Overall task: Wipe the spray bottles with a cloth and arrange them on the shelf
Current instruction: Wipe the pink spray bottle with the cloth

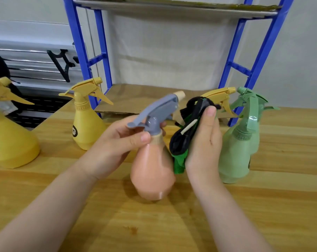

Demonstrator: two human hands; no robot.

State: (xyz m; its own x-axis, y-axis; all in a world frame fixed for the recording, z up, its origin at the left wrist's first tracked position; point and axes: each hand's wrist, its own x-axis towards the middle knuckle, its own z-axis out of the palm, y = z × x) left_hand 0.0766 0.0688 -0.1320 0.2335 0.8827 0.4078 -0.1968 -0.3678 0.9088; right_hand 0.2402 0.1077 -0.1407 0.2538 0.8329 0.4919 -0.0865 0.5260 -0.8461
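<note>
A: Wooden desk, pale planks, with a blue-framed shelf standing at its far edge; brown cardboard lines the lower shelf board. White wall behind.

B: Object under work?

A: Peach spray bottle, grey trigger head, cream nozzle tip. It is off the desk, held above it near the middle of the view. Long axis runs roughly vertical, tipped slightly, base toward the camera and a little right. Nozzle points away and to the right, toward the shelf. Body is smooth, glossy, pear-shaped, with a faceted base.

B: Hands?

A: Left hand grips the bottle at the neck, thumb across the front just below the trigger head, fingers curled round behind. Right hand holds a bunched cloth, black with green showing at the bottom and a small white tag. Thumb pressed on the cloth's upper edge, other fingers wrapped behind it; cloth sits just beside the bottle's right shoulder. Contact between cloth and bottle: cannot tell.

B: Other bottles?

A: Two yellow ones stand on the desk at left: a large yellow bottle at the frame edge and a smaller yellow bottle with a dark label. Green bottles stand upright at right, one close behind the other. Another yellow trigger head shows behind the cloth; its body is hidden.
</note>
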